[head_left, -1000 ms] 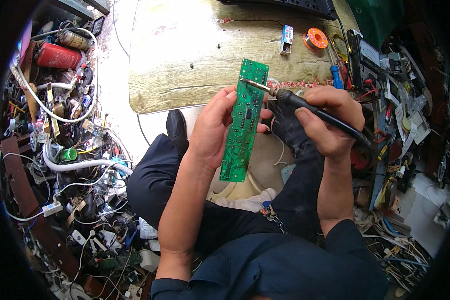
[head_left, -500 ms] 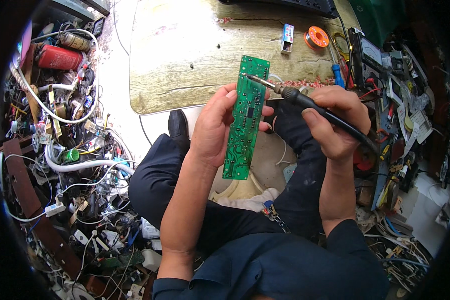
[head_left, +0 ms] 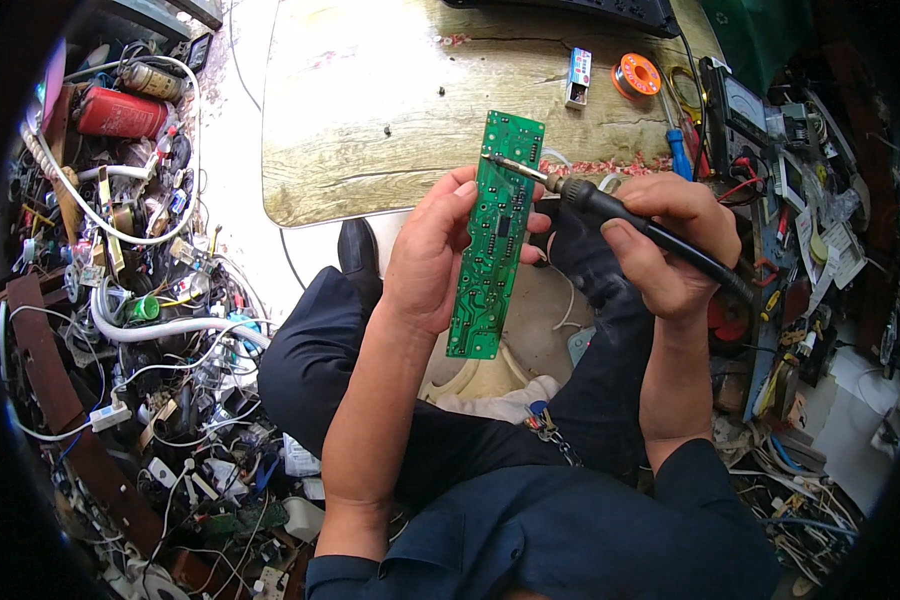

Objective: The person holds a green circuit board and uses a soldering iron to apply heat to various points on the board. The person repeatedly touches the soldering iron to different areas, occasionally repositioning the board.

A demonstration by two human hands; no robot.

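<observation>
My left hand (head_left: pixel 432 250) is closed around a long, narrow green circuit board (head_left: pixel 482 290), thumb at its left edge and fingertips showing past its right edge. The board stands nearly lengthwise away from me, above my lap, its far end over the table's near edge. In my right hand (head_left: pixel 675 240) is a black-handled soldering iron (head_left: pixel 610 208), gripped like a pen. Its metal tip points left and lies at the upper left part of the board; whether it touches the surface I cannot tell.
On the wood-patterned table (head_left: pixel 350 160) are a small open box (head_left: pixel 578 78), an orange solder spool (head_left: pixel 635 75) and a blue-handled screwdriver (head_left: pixel 678 152). A meter (head_left: pixel 740 105) stands at the right. Cables and scrap parts (head_left: pixel 190 400) heap up on the left, with a red cylinder (head_left: pixel 120 113) among them.
The iron's tip has shifted slightly left and down on the board. Board and left hand stay nearly where they were.
</observation>
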